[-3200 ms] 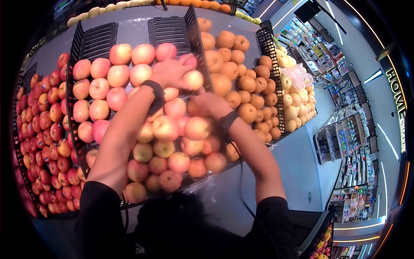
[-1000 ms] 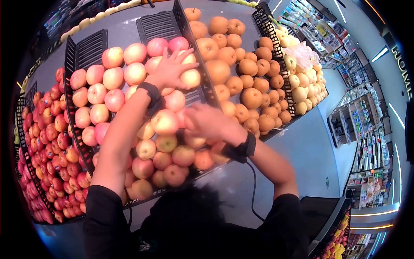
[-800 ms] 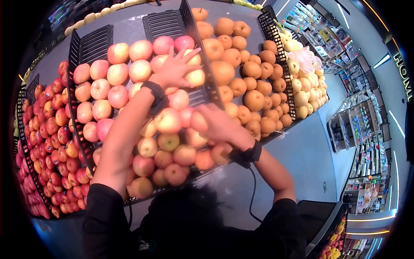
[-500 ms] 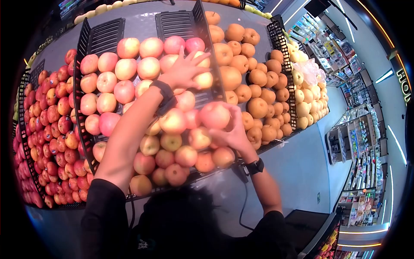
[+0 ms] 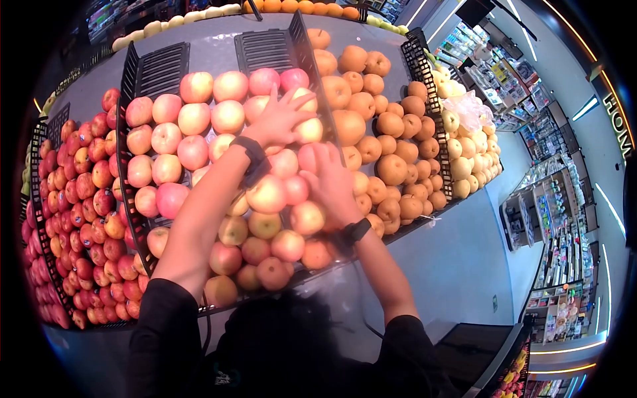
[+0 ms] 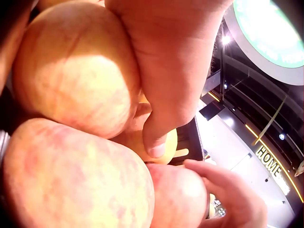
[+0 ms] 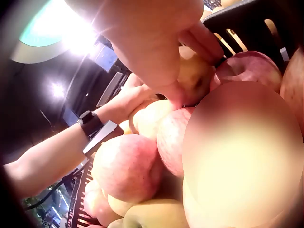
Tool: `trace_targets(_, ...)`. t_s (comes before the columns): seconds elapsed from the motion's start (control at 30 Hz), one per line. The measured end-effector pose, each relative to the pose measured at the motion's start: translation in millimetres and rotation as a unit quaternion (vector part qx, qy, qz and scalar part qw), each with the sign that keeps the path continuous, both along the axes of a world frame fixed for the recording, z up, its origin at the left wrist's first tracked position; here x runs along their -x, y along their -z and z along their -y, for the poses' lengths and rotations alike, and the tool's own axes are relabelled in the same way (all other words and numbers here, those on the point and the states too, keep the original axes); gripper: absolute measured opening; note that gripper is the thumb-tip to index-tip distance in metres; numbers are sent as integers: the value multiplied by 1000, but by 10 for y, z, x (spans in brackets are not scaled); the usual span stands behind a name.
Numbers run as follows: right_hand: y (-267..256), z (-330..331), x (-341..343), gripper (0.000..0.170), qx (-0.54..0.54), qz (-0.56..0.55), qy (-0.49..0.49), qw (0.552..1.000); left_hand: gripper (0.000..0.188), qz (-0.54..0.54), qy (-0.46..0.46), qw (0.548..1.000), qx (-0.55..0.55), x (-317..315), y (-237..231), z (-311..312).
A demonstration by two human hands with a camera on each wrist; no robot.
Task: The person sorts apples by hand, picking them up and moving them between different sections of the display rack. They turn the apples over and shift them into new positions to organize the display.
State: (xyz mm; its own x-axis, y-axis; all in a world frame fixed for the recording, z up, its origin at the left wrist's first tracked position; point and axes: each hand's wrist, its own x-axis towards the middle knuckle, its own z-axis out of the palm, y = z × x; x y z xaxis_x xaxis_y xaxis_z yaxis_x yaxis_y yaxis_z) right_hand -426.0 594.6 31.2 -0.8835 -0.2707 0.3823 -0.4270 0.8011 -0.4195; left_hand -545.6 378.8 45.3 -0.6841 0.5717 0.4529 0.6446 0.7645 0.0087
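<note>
My left hand (image 5: 275, 123) lies with spread fingers over the upper right apples of the pink-and-yellow pile. In the left wrist view its thumb (image 6: 166, 90) reaches down onto a yellowish apple, with two large apples filling the near left. Just below that hand, beside the black divider, my right hand (image 5: 332, 189) holds a pink apple (image 5: 308, 158) among the others. The right wrist view shows the right hand's fingers bent round a shaded apple (image 7: 192, 78) close to the slotted crate wall (image 7: 256, 28). A paler apple (image 5: 308, 131) sits under the left hand's fingertips.
The black divider (image 5: 318, 99) separates this pile from brown pears (image 5: 391, 169). Red apples (image 5: 86, 219) fill the bay at left, and pale fruit (image 5: 464, 146) with a clear plastic bag (image 5: 470, 111) lies at right. Black slatted mats (image 5: 159, 66) show at the back.
The right hand has lifted a pink apple from the front of the pile, then carried it forward and left to below the left hand. The left hand stays spread in place.
</note>
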Motion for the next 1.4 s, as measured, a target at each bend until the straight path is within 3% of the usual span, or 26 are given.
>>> trace_targets(0.07, 28, 37, 78, 65, -17, 65, 19, 998, 69, 9, 6, 1000, -13, 9, 8, 3)
trace_targets(0.2, 373, -76, 275, 77, -94, -46, -7, 994, 70, 13, 14, 1000, -22, 0, -11, 12)
trace_targets(0.3, 398, -121, 205, 71, -102, -18, -3, 995, 68, 14, 37, 998, -38, -3, -32, 36)
trace_targets(0.47, 586, -381, 110, 55, 3, -7, -67, 998, 64, 39, 57, 997, -31, -77, -143, 68)
trace_targets(0.6, 418, -414, -462, 49, 15, 131, -74, 989, 70, 5, 81, 994, -73, -37, -49, 78)
trace_targets(0.73, 320, -267, -927, 60, -67, 52, -52, 995, 74, 10, 60, 995, -81, -76, -32, 78)
trace_targets(0.83, 493, -290, -984, 64, -59, 17, -77, 995, 73, 60, 34, 992, -104, -154, -16, 94)
trace_targets(0.93, 518, -301, -1002, 75, -96, -18, -65, 993, 73, 86, 90, 981, -150, -464, -2, 69)
trace_targets(1.07, 526, -351, -930, 77, -105, -27, -69, 992, 75, 89, 156, 983, 23, -995, 235, 111)
trace_targets(1.17, 548, -347, -873, 69, -100, -34, -69, 992, 79, 177, 184, 959, 127, -1550, -174, -2)
trace_targets(1.23, 544, -278, -881, 62, -90, -60, -44, 993, 83, 57, 132, 978, 148, -1683, 109, -69)
trace_targets(1.3, 149, -80, -882, 66, -129, 149, 24, 980, 82, -123, 78, 979, 143, -1630, 560, -152)
trace_targets(1.33, 11, 6, -874, 71, -148, 250, 58, 955, 81, -127, 80, 979, 140, -1603, 607, -136)
trace_targets(1.4, 694, -43, -767, 76, -145, 51, 45, 987, 77, -135, 86, 978, 130, -1567, 670, -104)
